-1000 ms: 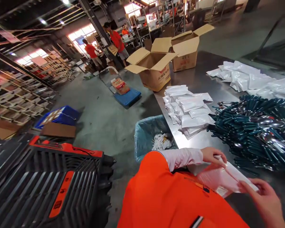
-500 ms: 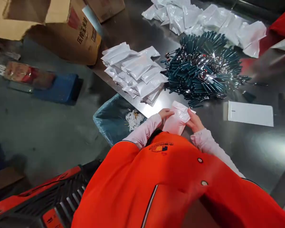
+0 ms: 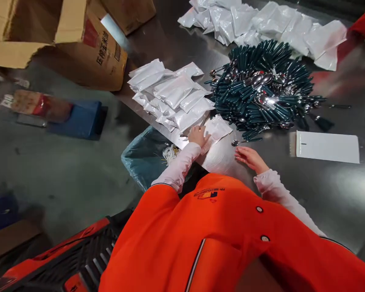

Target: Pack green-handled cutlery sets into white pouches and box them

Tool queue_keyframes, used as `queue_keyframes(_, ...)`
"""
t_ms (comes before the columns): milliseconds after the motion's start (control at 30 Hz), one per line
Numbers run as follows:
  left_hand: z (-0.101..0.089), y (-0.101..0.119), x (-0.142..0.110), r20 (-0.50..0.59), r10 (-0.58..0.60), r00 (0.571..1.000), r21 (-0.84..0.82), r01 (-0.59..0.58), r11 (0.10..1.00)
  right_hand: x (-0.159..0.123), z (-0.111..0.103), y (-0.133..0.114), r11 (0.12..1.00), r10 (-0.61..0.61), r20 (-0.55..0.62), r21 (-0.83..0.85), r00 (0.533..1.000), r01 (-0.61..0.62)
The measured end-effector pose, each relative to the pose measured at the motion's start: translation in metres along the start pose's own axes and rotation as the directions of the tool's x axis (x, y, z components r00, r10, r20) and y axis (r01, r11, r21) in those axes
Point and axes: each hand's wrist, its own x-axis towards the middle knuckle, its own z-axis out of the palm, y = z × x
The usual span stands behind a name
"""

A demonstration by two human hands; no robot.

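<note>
My left hand (image 3: 198, 136) is at the left end of a white plastic packet (image 3: 218, 128), its fingers bent over the edge. That packet lies on the metal table beside a pile of similar white packets (image 3: 173, 93). My right hand (image 3: 250, 158) hangs low over the table with its fingers stretched out and nothing in them. Just above its fingertips lies a single spoon (image 3: 235, 143), its bowl pointing left. Beyond it rises a large heap of spoons (image 3: 258, 89) with dark green handles and shiny metal bowls.
A bin with a blue-green liner (image 3: 140, 156) stands below the table edge at left, white scraps inside. A white flat box (image 3: 327, 147) lies at right. More white packets (image 3: 261, 22) line the back. An open cardboard box (image 3: 88, 52) is at upper left.
The white packet has moved up and left towards the pile with my left hand. My right hand has let go of it and moved slightly right.
</note>
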Motion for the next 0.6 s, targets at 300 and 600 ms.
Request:
queue_keyframes(300, 0.021, -0.065, -0.057, 0.091, 0.117, 0.989, 0.021, -0.119, 0.993, -0.005, -0.035, -0.001, 0.983, -0.126, 0.004, -0.135, 0.992, 0.126)
queue_keyframes(600, -0.011, -0.137, -0.088, -0.382, -0.265, 0.885, -0.119, 0.238, 0.964, 0.09, -0.041, -0.194, 0.035, -0.727, 0.376, -0.816, 0.575, 0.578)
